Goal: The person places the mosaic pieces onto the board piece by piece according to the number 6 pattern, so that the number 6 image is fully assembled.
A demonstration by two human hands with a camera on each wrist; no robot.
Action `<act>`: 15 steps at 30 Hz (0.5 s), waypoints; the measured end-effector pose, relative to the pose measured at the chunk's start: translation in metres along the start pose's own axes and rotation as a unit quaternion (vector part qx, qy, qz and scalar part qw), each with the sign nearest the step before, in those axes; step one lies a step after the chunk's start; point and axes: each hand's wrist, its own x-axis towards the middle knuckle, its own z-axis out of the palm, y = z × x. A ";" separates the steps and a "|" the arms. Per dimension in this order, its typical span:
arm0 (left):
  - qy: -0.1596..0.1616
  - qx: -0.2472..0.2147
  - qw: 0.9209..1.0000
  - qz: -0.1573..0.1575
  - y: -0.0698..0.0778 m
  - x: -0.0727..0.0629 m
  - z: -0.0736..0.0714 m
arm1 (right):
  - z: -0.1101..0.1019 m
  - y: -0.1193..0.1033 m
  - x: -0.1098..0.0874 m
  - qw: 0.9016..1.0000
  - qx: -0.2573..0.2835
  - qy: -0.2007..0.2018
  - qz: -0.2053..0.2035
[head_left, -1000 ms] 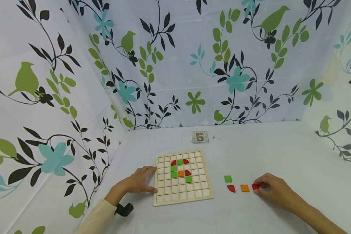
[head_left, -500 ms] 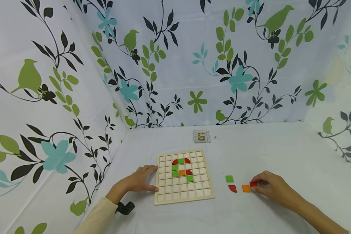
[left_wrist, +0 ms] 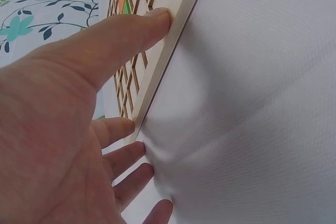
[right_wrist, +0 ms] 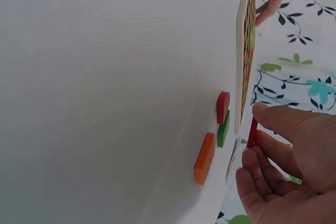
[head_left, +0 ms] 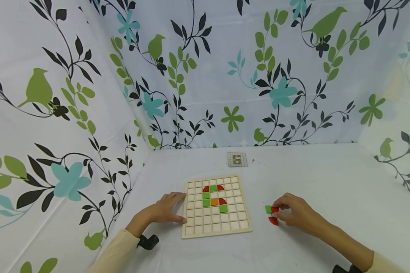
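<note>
My left hand rests at the left edge of a square wooden grid board, thumb and fingers spread along the rim. Red, green and orange tiles sit in some of its cells. To the right of the board, my right hand pinches a red tile between thumb and fingers, held above the table in the right wrist view. Beneath and beside it lie a green square tile and a red quarter-round tile. An orange square tile shows in the right wrist view; the hand hides it in the head view.
A small card with a printed grid and coloured pattern lies behind the board. White cloth covers the table. Leaf-and-bird patterned curtains stand at the back and sides.
My right hand has lifted the red tile from the right end of the loose tiles and carried it left, over the others. The left hand keeps its place on the board.
</note>
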 end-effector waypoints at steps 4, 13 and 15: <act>-0.005 -0.001 1.000 0.003 0.009 -0.006 -0.005 | 0.010 -0.011 0.013 1.000 0.003 -0.014 -0.005; -0.008 0.001 1.000 0.001 0.011 -0.007 -0.006 | 0.030 -0.030 0.035 0.998 0.008 -0.041 -0.048; -0.008 0.004 1.000 0.004 0.011 -0.006 -0.007 | 0.034 -0.035 0.040 0.997 0.004 -0.042 -0.061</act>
